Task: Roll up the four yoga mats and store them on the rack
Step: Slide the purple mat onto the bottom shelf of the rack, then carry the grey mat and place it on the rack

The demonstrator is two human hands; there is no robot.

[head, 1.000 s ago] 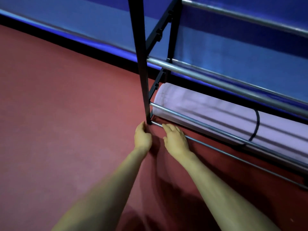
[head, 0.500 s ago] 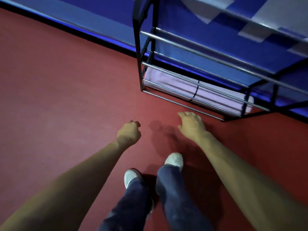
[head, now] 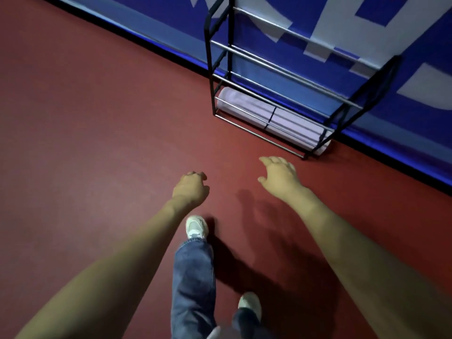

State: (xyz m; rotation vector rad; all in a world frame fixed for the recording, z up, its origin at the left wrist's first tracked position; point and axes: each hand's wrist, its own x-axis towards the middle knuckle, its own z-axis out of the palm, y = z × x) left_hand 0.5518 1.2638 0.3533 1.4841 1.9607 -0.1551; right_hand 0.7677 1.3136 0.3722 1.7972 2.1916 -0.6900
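A person stands on the red floor [head: 97,118] with both arms stretched forward and nothing in either hand. The left hand [head: 192,189] hangs with its fingers loosely curled, and the right hand [head: 278,177] has its fingers apart and relaxed. Both hover above the floor, well apart from the rack [head: 210,69] at two o'clock. One rolled lilac mat [head: 241,101] lies lengthwise on the rack's lowest tier, bound near its middle by a dark strap [head: 271,116]. The tiers above it hold nothing, and no other mat is in view. Judged from this, one of four is stored and the step in hand is the walk to fetch the next, with one white shoe [head: 195,227] ahead at twelve o'clock and the other [head: 249,304] behind at six. To do it well, the person should probably start the next mat from a short edge and keep both hands spread wide so the roll stays tight and square at the ends. It should then be strapped like the first, carried level in both hands and slid in parallel to the rails of a free tier. A loose or coned roll would likely catch on the rack's posts.
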